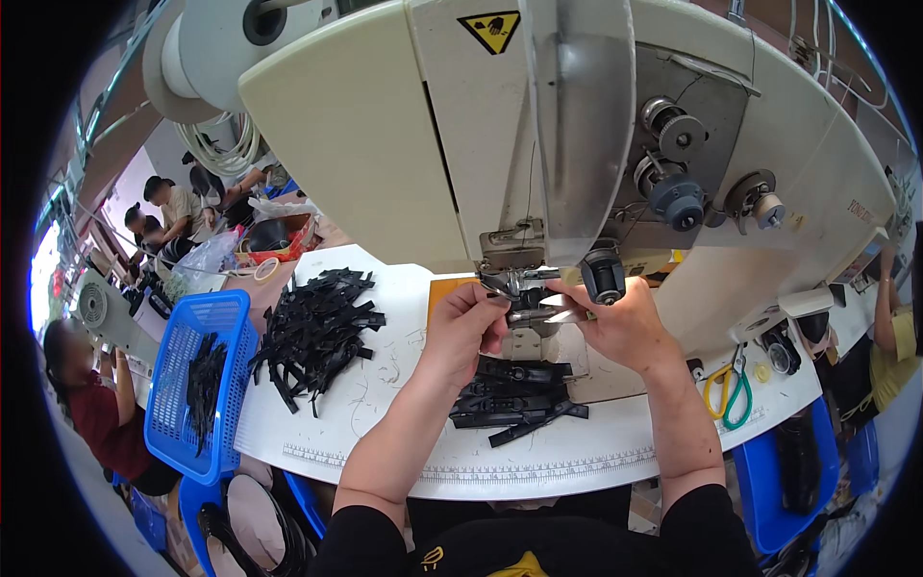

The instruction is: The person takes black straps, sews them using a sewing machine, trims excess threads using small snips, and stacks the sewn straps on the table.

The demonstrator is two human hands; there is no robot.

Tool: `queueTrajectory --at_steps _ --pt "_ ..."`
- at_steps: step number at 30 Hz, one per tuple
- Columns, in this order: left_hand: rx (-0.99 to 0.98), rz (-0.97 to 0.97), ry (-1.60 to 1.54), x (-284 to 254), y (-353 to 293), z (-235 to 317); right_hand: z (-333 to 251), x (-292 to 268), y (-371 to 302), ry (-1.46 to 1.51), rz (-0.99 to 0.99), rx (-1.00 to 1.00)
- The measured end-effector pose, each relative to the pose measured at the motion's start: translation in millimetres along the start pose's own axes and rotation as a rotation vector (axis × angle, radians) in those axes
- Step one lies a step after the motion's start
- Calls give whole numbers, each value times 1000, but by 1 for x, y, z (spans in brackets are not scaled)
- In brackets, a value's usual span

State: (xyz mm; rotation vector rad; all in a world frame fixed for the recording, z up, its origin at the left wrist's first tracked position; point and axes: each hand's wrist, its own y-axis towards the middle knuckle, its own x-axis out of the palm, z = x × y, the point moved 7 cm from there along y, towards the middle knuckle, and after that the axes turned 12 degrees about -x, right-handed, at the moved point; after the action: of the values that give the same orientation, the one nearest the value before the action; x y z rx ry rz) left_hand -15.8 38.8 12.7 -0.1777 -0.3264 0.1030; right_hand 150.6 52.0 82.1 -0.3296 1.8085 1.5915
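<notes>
Both hands are at the needle area of a large cream sewing machine (356, 144). My left hand (463, 325) is closed in a pinch just left of the metal presser clamp (529, 281); whatever lies between thumb and finger is too small to make out. On the clamp's other side, my right hand (627, 325) has its fingers curled in by the metal parts, partly hidden behind a dark knob (604, 277). What its fingertips grip cannot be made out. Black strap pieces (514, 396) lie in a stack below the clamp, between my forearms.
A heap of black strips (315, 332) covers the white table's left side. Beyond it stands a blue basket (175, 423) with more strips. Green-and-yellow scissors (738, 389) lie at the right, above a blue bin (769, 490). Other people work farther off.
</notes>
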Motion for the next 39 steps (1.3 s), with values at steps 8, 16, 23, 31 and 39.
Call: queueTrajectory --at_steps 8,16,23,31,39 --pt "41 -36 -30 3 17 0 23 9 -6 49 36 -8" --pt "112 -32 -2 11 26 6 29 1 -1 24 42 -8" --pt "92 -16 0 15 24 1 35 -6 -10 106 -42 31" --pt "73 5 24 16 13 -1 27 -14 -11 115 -68 31" --pt "88 11 -16 6 -31 -23 9 -20 -14 92 -36 10"
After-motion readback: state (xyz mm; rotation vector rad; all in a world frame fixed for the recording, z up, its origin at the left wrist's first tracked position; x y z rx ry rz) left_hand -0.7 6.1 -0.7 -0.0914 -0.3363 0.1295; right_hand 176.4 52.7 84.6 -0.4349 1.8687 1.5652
